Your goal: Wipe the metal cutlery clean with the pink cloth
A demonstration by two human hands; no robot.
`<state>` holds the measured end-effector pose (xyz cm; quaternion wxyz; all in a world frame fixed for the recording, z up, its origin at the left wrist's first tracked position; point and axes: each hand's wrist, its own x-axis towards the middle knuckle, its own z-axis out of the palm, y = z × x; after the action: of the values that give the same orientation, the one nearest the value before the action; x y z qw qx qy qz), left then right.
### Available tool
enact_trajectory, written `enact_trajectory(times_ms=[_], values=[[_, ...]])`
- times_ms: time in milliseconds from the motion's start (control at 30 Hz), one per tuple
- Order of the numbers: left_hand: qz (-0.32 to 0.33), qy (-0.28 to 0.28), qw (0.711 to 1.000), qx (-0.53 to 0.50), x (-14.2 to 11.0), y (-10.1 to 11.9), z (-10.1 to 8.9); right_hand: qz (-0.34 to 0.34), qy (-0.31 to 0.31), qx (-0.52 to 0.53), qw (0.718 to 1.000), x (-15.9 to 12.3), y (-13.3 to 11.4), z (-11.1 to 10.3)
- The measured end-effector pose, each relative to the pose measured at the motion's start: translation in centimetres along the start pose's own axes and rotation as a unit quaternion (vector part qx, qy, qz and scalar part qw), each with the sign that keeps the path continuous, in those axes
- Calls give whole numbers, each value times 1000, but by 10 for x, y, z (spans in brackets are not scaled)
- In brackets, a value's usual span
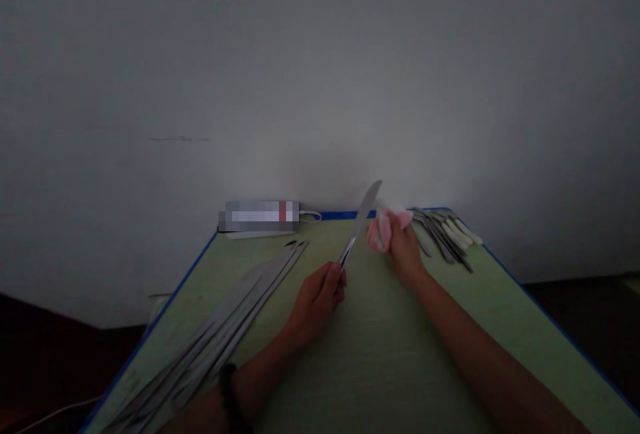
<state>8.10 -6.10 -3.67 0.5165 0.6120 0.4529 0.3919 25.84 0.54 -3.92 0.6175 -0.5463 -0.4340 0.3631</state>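
My left hand (323, 291) is closed around the handle of a shiny metal table knife (364, 211), whose blade points up and away to the right. A bunched pink and white cloth (383, 231) is gripped in my right hand (404, 244), just right of the blade and apart from it. Beyond my right hand lies a group of cutlery (443, 234), some pieces dark metal and some with pale handles. Left of my left hand, several long metal knives (240, 307) lie side by side, partly covered by my forearm.
A blurred-out box-like object (260, 216) with a white cable (311, 214) stands at the table's back left. The pale green table (380, 354) has a blue edge, and a plain wall (320, 87) rises right behind it.
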Motion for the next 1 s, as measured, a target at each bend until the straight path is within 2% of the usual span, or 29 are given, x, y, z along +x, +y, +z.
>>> enact_trajectory(times_ms=[133,200,233,300,367,433,533,600,667,767,900,1000], values=[[27,29,999,-25,1,-2,-3,18,-162,-60,985,-31,2,26],[36,23,998,-36,1,-5,-4,2,-204,-67,977,-37,6,30],[39,22,998,-37,1,-6,-4,-17,-191,-77,978,-37,9,30],[46,24,998,-22,2,-7,-3,-71,-115,-117,984,-33,12,25],[51,22,998,12,2,-7,-2,-125,-44,-162,978,-28,11,18],[56,16,997,52,3,-7,-2,-163,-54,-187,967,-25,5,14],[67,3,990,124,3,-5,-1,-179,-121,-182,959,-28,-6,16],[75,-7,982,172,3,-5,-1,-159,-133,-172,963,-32,-10,21],[84,-18,975,204,2,-6,1,-125,-120,-147,974,-35,-9,26],[98,-24,967,234,1,-7,2,-55,-111,-68,990,-36,-5,30],[100,-32,957,270,-1,-6,4,46,-142,22,988,-34,-7,26],[112,-43,958,261,-2,-3,3,49,-158,22,986,-27,-15,18]])
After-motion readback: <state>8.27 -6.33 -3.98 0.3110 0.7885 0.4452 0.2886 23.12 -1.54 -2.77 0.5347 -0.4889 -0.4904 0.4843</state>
